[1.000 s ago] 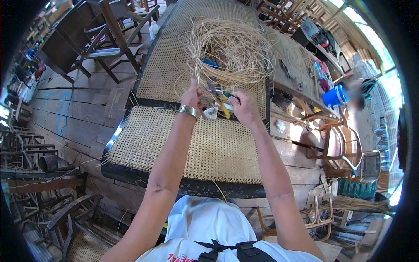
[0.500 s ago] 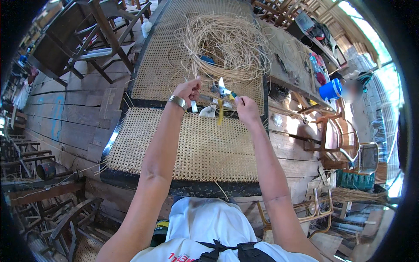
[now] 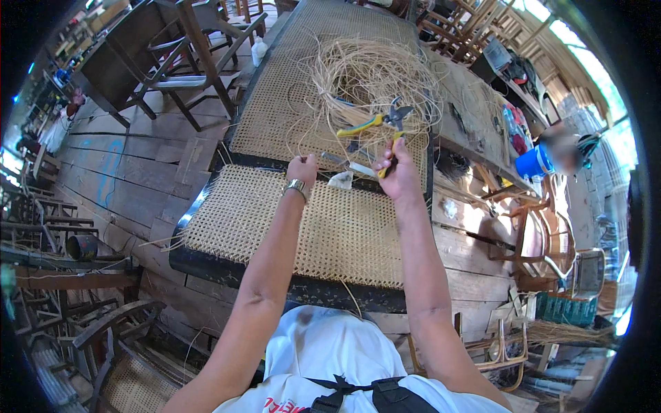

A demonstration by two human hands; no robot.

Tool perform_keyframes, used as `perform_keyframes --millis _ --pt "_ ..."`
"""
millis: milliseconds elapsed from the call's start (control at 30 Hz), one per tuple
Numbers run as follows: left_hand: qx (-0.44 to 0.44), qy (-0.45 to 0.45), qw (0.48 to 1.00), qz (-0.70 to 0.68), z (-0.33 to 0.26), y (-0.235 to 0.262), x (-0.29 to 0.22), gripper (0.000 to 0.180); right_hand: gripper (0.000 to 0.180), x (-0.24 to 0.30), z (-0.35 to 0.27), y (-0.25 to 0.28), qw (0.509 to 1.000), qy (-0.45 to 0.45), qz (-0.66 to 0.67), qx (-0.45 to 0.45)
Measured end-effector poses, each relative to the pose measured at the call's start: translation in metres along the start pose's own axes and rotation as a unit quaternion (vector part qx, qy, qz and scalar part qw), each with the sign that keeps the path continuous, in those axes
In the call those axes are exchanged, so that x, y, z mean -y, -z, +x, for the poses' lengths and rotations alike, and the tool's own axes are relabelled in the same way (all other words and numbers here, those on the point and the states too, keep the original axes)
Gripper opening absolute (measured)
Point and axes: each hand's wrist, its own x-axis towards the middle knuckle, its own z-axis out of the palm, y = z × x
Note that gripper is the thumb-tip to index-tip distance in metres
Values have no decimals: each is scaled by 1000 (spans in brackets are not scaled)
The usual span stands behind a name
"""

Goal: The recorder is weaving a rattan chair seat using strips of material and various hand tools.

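My right hand [image 3: 401, 173] grips one yellow handle of a pair of pruning shears [image 3: 363, 126]. The other handle swings out to the left, and the dark blades are spread and point away from me. My left hand [image 3: 301, 171], with a metal watch at its wrist, is closed above the dark rail between the two woven cane panels; what its fingers hold, if anything, is hidden. Between the hands lie a white crumpled piece [image 3: 341, 180], a white strip [image 3: 362, 169] close to my right fingers, and a small metal tool [image 3: 334, 159].
A large loose coil of cane strands [image 3: 375, 72] lies on the far woven panel [image 3: 275, 89]. The near woven panel [image 3: 310, 227] has a dark frame. Wooden chairs [image 3: 196, 69] stand at the left. A workbench [image 3: 468, 117], a blue bucket [image 3: 533, 162] and a person [image 3: 561, 148] are at the right.
The shears have swung wide, with a handle now out to the left. My left hand has drawn back from the coil, and the white strip beside it there no longer shows. The view has shifted slightly.
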Motion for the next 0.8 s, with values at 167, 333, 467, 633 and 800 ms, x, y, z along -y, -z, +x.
perform_keyframes --millis 167,333,467,633,800 --pt "153 -98 971 155 -47 35 -27 59 35 61 -52 2 938 -281 -169 112" --pt "143 -34 989 26 -81 82 -13 56 36 77 -114 18 843 -385 -319 198" --pt "139 -30 981 -130 -203 145 -43 30 44 110 -163 73 931 -139 -285 181" --pt "80 35 992 -88 -346 150 7 34 80 142 -204 100 938 -42 -191 287" --pt "145 91 975 -140 -407 89 68 32 95 140 -218 128 933 -92 -215 272"
